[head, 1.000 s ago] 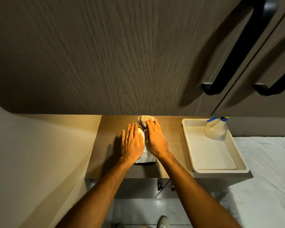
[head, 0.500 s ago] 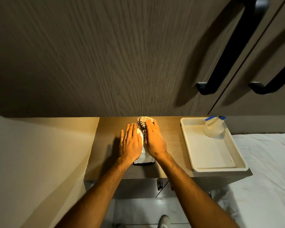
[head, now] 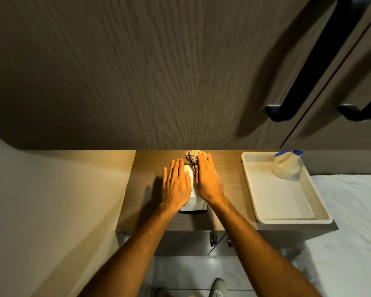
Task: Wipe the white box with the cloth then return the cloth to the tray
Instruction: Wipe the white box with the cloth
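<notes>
The white box (head: 192, 196) was seen near the middle of the bench (head: 141, 185), left of the tray (head: 287, 219). The left hand (head: 176, 187) was laid flat and released on the box; the right hand (head: 208, 181) was pressed flat on the cloth (head: 191, 156) (soft, limp, best gathered by its bunched far end). Open bench was left between box and tray; the tray's raised rim would need clearing.

The tabletop (head: 229, 181) between the white box (head: 192, 203) and the tray (head: 287, 220) is bare. A spray bottle (head: 286, 166) occupies the tray's far corner; its near part is free. The cabinet (head: 159, 82) hangs low overhead.
</notes>
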The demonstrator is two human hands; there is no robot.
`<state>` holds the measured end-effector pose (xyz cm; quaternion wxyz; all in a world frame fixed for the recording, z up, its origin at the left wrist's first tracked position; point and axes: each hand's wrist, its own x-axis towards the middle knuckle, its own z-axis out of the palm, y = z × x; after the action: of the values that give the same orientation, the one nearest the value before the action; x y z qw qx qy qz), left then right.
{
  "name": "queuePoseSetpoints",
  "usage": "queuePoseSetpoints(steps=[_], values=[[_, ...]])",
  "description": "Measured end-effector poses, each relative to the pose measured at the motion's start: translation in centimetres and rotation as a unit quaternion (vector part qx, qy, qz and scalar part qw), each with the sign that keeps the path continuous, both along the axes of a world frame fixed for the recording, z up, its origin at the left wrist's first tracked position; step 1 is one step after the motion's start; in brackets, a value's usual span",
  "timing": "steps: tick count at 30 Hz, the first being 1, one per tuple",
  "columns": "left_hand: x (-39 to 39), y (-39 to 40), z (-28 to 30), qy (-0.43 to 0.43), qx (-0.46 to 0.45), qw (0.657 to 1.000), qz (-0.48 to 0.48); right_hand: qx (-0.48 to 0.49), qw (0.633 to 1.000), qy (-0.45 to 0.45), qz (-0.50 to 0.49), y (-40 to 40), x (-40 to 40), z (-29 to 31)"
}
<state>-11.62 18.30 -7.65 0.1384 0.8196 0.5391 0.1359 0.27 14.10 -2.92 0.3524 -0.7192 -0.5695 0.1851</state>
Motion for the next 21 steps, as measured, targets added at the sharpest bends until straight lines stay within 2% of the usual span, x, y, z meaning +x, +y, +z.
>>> queuePoseSetpoints(steps=[2, 4, 5, 8, 10, 12, 16, 17, 19, 21], values=[[0.0, 0.0, 0.0, -0.001, -0.001, 1.000, 0.007, 0.013, 0.993, 0.098, -0.059, -0.9, -0.6, -0.2], [-0.1, -0.1, 0.0, 0.004, 0.001, 1.000, 0.011, 0.012, 0.986, 0.141, -0.083, -2.6, -2.0, -1.4], [-0.2, -0.1, 0.0, 0.008, 0.002, 1.000, 0.009, 0.009, 0.989, 0.120, -0.084, -3.6, -2.8, -1.9], [-0.3, -0.1, 0.2, 0.024, 0.005, 1.000, -0.001, 0.020, 0.998, -0.047, -0.026, -4.3, -3.3, -3.0], [-0.1, -0.1, 0.3, 0.028, 0.003, 1.000, -0.005, 0.013, 0.996, -0.083, 0.006, -2.7, -2.1, -2.6], [0.0, -0.1, 0.5, 0.020, -0.006, 1.000, -0.001, 0.006, 0.997, -0.074, 0.022, -1.2, -0.8, -2.0], [0.1, -0.3, 0.8, 0.018, -0.017, 1.000, 0.003, 0.037, 0.995, 0.085, -0.040, -1.4, -0.1, -1.5], [0.0, -0.3, 0.8, 0.016, -0.018, 1.000, 0.004, 0.042, 0.993, 0.099, -0.054, -2.2, -0.6, -1.8], [0.0, -0.4, 0.8, 0.014, -0.019, 1.000, 0.000, 0.029, 0.995, 0.082, -0.052, -4.1, -2.0, -2.5], [-0.1, -0.3, 0.9, 0.011, -0.022, 1.000, -0.004, 0.022, 0.999, -0.033, -0.015, -5.1, -2.8, -2.9]])
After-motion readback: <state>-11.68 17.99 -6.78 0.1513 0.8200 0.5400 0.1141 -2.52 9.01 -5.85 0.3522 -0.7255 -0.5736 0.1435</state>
